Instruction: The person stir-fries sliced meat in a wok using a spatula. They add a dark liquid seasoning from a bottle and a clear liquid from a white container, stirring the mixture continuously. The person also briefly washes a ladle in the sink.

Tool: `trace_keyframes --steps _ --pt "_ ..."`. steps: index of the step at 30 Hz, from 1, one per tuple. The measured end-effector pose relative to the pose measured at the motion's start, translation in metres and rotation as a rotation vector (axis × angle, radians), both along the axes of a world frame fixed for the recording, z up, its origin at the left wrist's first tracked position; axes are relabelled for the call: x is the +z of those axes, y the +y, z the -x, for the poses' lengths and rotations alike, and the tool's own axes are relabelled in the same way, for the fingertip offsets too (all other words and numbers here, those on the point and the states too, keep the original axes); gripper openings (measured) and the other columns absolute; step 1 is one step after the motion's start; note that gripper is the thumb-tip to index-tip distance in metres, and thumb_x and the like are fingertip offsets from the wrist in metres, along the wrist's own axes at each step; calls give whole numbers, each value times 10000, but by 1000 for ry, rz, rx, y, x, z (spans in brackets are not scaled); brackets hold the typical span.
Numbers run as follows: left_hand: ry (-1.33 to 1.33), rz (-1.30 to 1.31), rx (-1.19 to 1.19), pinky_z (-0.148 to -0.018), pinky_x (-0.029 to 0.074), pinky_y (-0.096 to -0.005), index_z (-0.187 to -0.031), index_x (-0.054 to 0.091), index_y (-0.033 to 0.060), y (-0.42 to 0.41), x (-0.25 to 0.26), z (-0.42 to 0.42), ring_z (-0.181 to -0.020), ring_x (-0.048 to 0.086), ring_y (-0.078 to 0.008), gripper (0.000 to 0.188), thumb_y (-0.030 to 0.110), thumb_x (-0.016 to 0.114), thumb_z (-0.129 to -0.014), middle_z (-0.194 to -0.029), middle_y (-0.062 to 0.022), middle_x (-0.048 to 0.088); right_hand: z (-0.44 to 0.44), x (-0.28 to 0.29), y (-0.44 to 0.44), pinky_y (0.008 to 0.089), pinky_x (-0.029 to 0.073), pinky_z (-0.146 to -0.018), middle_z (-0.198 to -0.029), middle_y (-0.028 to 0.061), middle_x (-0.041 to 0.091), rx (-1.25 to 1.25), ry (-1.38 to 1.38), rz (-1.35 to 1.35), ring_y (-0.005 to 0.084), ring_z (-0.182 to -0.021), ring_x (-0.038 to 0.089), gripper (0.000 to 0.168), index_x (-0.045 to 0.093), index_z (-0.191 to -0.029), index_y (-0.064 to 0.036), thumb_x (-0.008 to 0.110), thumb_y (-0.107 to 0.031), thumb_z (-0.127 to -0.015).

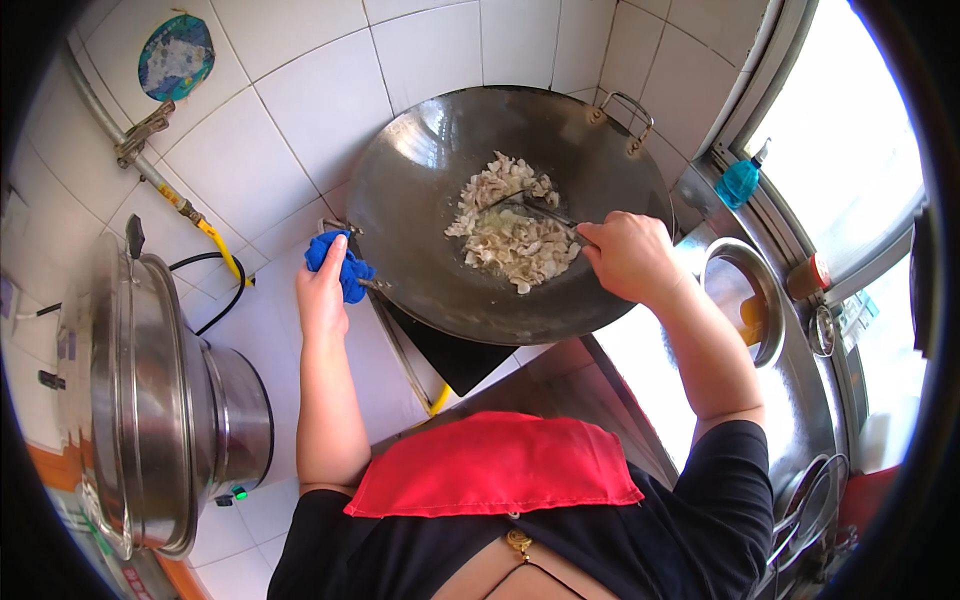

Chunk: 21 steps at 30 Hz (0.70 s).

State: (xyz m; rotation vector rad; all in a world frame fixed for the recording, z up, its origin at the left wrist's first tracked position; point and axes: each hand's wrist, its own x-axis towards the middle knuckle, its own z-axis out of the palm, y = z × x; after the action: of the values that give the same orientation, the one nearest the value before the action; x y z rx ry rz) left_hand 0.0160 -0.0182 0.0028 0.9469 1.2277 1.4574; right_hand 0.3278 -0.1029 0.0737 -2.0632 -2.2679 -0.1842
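A large steel wok [420, 255] sits on the stove in front of me, tilted a little. Pale sliced pieces of food, probably meat, [517, 255] lie in its middle with some liquid between them. My left hand [324, 277] grips the wok's left ear handle through a folded blue cloth [352, 279]. In my right hand [634, 251] is the handle of a metal spatula [551, 214]. Its blade reaches into the food and is partly hidden by it.
At left stands a big stainless-steel electric pot [150, 397] with a lid. A yellow gas hose [221, 244] runs down the tiled wall. On the right counter are a metal basin [776, 307], a blue spray or pump bottle [739, 182], a red-lidded jar [808, 276] and wire strainers [817, 499].
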Motion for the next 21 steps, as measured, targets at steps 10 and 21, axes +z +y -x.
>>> trace_keyframes --steps 10,21 --pt "-252 -40 -734 -666 447 -220 -1391 173 58 -105 29 -50 -711 535 -86 666 329 505 -881 -856 -27 578 66 -13 -24 274 473 -539 -712 101 557 121 798 -582 201 -594 570 333 520 -882 -17 740 -158 -675" --pt "-431 202 -1062 -879 417 -340 -1224 397 30 -87 33 -92 -1017 512 -223 626 549 337 -881 -1141 -117 480 67 -46 -66 327 476 -680 -1133 170 490 799 742 -441 271 -792 545 575 601 -1087 -161 657 -19 -532"
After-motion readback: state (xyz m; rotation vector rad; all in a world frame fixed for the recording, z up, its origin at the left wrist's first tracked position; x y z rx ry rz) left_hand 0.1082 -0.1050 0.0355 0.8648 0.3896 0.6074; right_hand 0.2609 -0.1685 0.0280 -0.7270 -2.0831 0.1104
